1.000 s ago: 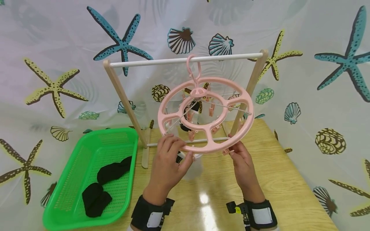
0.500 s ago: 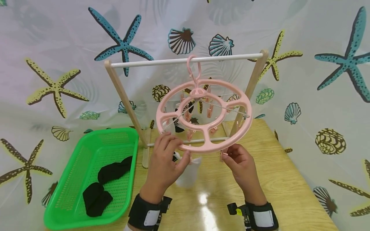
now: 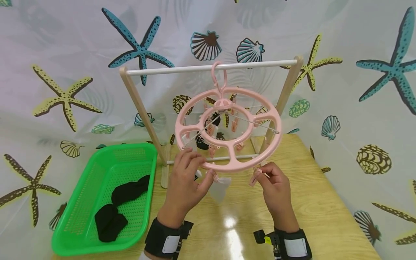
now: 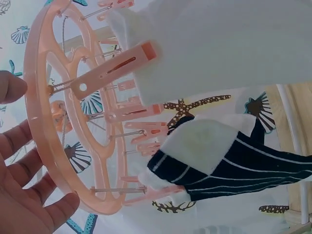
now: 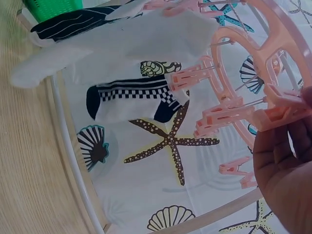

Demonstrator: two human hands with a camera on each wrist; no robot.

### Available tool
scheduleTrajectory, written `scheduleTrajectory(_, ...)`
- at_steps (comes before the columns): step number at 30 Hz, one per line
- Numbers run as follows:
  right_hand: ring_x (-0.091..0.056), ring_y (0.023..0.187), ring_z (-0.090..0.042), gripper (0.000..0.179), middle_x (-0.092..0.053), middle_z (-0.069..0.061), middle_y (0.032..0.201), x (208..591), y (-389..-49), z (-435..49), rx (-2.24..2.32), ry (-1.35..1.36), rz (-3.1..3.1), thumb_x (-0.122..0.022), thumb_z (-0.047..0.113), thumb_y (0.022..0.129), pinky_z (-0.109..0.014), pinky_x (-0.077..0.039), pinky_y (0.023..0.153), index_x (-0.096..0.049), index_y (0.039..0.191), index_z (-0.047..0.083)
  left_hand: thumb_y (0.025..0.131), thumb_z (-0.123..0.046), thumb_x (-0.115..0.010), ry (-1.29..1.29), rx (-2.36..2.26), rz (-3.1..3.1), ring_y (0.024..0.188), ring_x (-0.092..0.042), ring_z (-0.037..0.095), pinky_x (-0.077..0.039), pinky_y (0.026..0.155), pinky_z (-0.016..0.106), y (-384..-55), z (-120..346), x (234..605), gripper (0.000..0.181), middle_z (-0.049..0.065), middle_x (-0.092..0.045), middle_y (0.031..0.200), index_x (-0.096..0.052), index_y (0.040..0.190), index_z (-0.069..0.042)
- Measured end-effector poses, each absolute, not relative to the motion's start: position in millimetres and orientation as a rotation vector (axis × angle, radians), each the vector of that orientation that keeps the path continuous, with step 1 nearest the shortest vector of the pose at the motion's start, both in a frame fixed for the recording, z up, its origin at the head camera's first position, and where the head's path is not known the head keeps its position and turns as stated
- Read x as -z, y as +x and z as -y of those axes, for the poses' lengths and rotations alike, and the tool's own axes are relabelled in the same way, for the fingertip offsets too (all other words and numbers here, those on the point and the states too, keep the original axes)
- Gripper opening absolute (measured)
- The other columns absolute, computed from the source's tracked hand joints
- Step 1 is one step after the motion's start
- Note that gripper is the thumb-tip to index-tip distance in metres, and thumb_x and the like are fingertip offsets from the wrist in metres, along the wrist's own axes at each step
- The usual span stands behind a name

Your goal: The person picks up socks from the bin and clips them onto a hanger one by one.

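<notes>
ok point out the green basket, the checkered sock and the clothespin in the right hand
green basket (image 3: 91,250), head view, near rim
checkered sock (image 5: 132,93), right wrist view, middle of its check pattern
clothespin (image 5: 287,99), right wrist view, upper prong

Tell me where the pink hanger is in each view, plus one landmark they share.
Head: the pink hanger is in the middle, its ring tilted.
Left wrist: the pink hanger is in the left half, cut off at the top.
Right wrist: the pink hanger is at upper right, cut off by the edge.
Shared landmark: the lower white bar, below centre (head), far right (left wrist), left side (right wrist).
</notes>
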State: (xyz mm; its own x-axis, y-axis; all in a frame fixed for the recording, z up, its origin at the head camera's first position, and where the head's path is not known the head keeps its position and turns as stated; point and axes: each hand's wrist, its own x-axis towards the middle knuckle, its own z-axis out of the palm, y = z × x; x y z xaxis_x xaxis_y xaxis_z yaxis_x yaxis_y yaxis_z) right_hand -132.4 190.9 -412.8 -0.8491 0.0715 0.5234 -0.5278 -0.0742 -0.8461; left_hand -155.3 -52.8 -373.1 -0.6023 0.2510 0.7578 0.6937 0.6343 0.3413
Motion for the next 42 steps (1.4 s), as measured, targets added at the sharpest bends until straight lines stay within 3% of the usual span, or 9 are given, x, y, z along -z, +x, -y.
scheduleTrajectory(9, -0.058, 0.059, -0.025, 0.005, -0.056, -0.013, 0.076, 415.2, -129.8, -192.4, -2.015, 0.435, 1.742, -0.049, -0.01, 0.09, -0.026, -0.053, 0.059, -0.05, 0.086, -0.014, 0.08, -0.025, -0.068, -0.762, 0.851, 2.153, 0.125, -0.04, 0.031, -0.034, 0.105, 0.051, -154.9, 52.8, 377.7, 0.028, 0.014, -0.061, 0.109, -0.066, 0.099, -0.006)
scheduleTrajectory(19, -0.058, 0.06, -0.024, 0.006, -0.056, -0.009, 0.079, 416.0, -128.1, -192.0, -2.022, 0.412, 1.735, -0.05, -0.01, 0.09, -0.024, -0.053, 0.058, -0.051, 0.088, -0.015, 0.082, -0.012, -0.064, -0.589, 1.011, 2.103, 0.119, -0.044, 0.03, -0.039, 0.098, 0.054, -142.6, 67.5, 389.4, 0.013, 0.015, -0.06, 0.11, -0.068, 0.09, -0.003)
scheduleTrajectory(26, -0.058, 0.059, -0.023, 0.005, -0.055, -0.008, 0.081, 420.2, -128.7, -188.2, -2.033, 0.445, 1.728, -0.048, -0.012, 0.089, -0.023, -0.052, 0.057, -0.049, 0.088, -0.017, 0.084, -0.013, -0.067, -0.344, 1.133, 2.413, 0.109, -0.05, 0.028, -0.045, 0.083, 0.053, -121.7, 132.0, 405.1, 0.015, 0.015, -0.06, 0.113, -0.067, 0.097, -0.006)
scheduleTrajectory(31, -0.057, 0.059, -0.023, 0.007, -0.056, -0.007, 0.079, 420.7, -127.7, -187.3, -2.038, 0.433, 1.736, -0.049, -0.011, 0.089, -0.024, -0.052, 0.057, -0.048, 0.088, -0.018, 0.091, -0.028, -0.06, -0.169, 0.916, 2.84, 0.111, -0.045, 0.041, -0.044, 0.08, 0.058, -119.1, 192.1, 405.6, 0.035, 0.024, -0.051, 0.122, -0.062, 0.113, -0.001)
scheduleTrajectory(39, -0.057, 0.06, -0.025, 0.004, -0.054, -0.005, 0.083, 422.6, -128.4, -183.0, -2.039, 0.452, 1.759, -0.049, -0.012, 0.089, -0.025, -0.052, 0.056, -0.049, 0.089, -0.016, 0.085, -0.026, -0.063, -0.176, 0.378, 3.012, 0.091, -0.045, 0.057, -0.039, 0.076, 0.064, -151.9, 278.4, 428.6, 0.047, 0.041, -0.051, 0.102, -0.058, 0.108, 0.015)
scheduleTrajectory(42, -0.057, 0.059, -0.025, 0.004, -0.054, -0.005, 0.084, 422.8, -128.8, -182.7, -2.037, 0.464, 1.754, -0.048, -0.013, 0.089, -0.025, -0.052, 0.056, -0.048, 0.089, -0.016, 0.089, -0.029, -0.059, -0.192, 0.481, 3.218, 0.093, -0.048, 0.055, -0.044, 0.076, 0.061, -175.7, 302.3, 442.3, 0.054, 0.043, -0.05, 0.109, -0.052, 0.115, 0.017)
